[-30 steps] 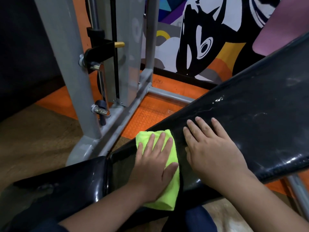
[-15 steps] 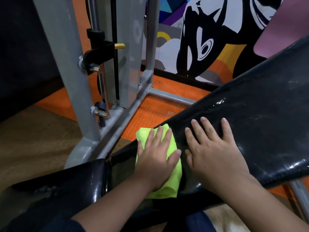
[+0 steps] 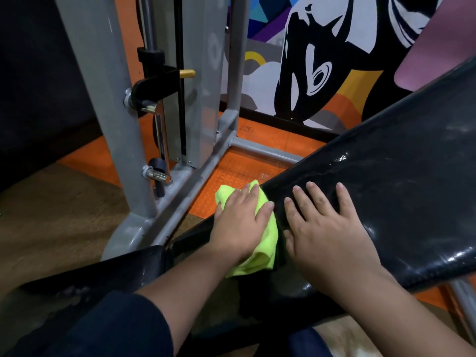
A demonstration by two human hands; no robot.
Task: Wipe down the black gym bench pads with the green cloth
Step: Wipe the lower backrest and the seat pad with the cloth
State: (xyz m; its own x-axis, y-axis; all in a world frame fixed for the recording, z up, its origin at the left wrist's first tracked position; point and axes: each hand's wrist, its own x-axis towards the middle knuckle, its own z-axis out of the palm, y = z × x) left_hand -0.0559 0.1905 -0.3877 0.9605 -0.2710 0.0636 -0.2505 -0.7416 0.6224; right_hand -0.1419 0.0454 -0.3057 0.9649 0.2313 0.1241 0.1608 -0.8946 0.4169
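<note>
Left hand (image 3: 238,222), flat on green cloth (image 3: 268,238), has slid up-left to backrest pad (image 3: 386,191) edge; right hand (image 3: 327,228) spread, bracing; most of pad apparently unwiped.

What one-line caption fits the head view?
Left hand presses green cloth on the black bench pad's lower edge; right hand rests flat beside it.
</note>
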